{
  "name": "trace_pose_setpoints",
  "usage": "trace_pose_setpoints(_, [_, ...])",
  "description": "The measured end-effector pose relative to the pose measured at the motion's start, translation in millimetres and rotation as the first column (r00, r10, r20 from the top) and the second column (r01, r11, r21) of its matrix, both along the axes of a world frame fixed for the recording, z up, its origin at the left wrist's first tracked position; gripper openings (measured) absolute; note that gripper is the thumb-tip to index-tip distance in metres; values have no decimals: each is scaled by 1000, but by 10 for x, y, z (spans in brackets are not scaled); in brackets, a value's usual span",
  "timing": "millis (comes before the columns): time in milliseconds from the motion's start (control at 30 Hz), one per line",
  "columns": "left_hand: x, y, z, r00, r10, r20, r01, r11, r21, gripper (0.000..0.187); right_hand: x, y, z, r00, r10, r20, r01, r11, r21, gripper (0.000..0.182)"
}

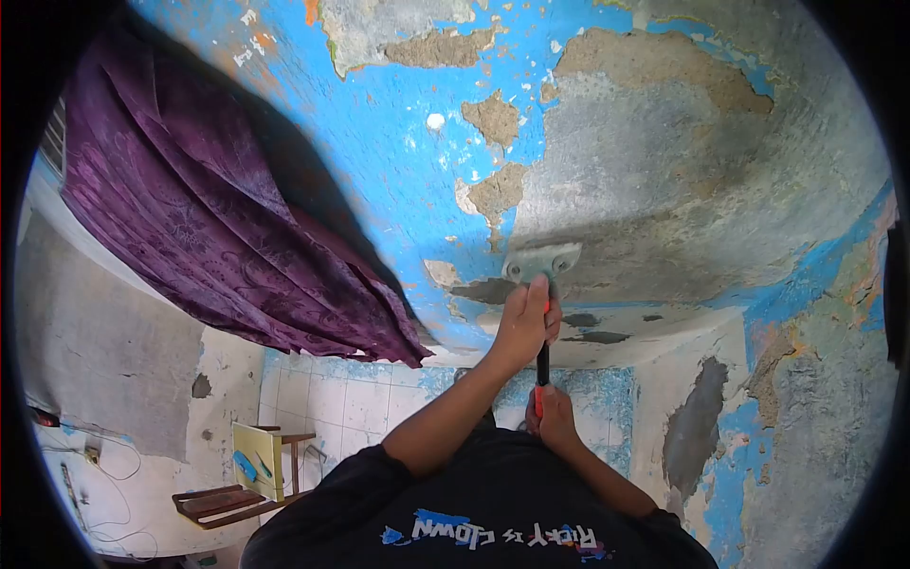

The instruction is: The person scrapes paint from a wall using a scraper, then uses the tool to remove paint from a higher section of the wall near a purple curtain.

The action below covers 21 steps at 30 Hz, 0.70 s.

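A long-handled scraper with a black and red handle and a wide, pale, dusty head reaches up to the wall. Its head lies against or very close to the grey surface, by the border with the blue paint. Just below that head, my left hand is closed around the handle, thumb pointing up along it. Lower down, close to my body, my right hand grips the red end of the handle. Blue paint is flaked in places, baring brown and grey patches.
A purple patterned curtain hangs on the left, close to the work area. A wooden chair with a yellowish board stands at lower left, near cables on the floor. Pale tiles lie below, spotted with blue flakes.
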<state>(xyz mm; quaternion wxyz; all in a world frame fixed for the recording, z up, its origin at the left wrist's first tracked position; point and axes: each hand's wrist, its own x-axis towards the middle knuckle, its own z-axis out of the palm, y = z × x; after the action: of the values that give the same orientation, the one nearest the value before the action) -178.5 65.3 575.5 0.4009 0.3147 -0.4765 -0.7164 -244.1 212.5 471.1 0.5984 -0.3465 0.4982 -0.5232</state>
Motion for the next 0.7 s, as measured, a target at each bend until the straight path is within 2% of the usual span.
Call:
trace_pose_setpoints(100, [4,-37,66,999,-10,-51,11,1000,23,53,-12,-31,11,1000,-9,11,10,1000,-10,52])
trace_pose_setpoints(200, [-6,-81,267,998,-61,2,61,994,-91,53,-3,-87,151,1000,-21,-6,20,997,-68,52])
trace_pose_setpoints(367, [38,-15,31,999,-19,-33,19,1000,-21,55,26,-13,17,999,-21,-29,20,1000,-20,51])
trace_pose_setpoints(500, [44,-58,181,1000,18,3,-18,999,-31,56,33,-71,109,1000,-12,-9,12,1000,-22,51])
trace_pose_setpoints(600, [66,-84,159,998,-18,-65,16,999,-35,53,38,-45,139,1000,-12,11,12,1000,8,52])
trace_pose_setpoints(700, [43,-56,79,999,-3,-40,3,1000,-7,54,60,-23,-7,999,-23,25,23,1000,-1,52])
